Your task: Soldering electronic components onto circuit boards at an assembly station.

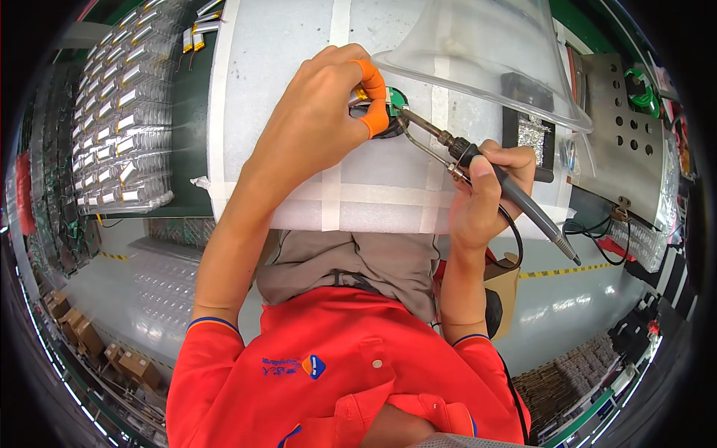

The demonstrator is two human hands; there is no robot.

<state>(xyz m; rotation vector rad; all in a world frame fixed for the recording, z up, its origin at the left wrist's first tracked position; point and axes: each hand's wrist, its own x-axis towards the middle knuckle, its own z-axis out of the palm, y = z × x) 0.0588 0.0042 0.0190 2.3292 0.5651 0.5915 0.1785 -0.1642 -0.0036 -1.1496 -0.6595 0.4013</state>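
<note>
My left hand [317, 104], with orange finger cots on thumb and forefinger, is closed at the edge of a small green circuit board [398, 100]. A small battery [359, 95] with a yellow end shows in the curve between those two fingers; the exact pinch point is partly hidden. Under the board lies a round black part [390, 133], mostly covered by the hand. In my right hand [489, 190] is a soldering iron [508, 187] with a dark grey handle. Its metal tip and a thin bent tube beside it reach the board's right edge.
A large clear plastic hood [478, 56] stands over the far right of the white foam mat [284, 201]. Near it sits a black tray [549, 160] with silvery bits. Stacked clear trays [123, 112] of batteries stand left, loose batteries [198, 37] beside them. A perforated metal box [620, 127] is right.
</note>
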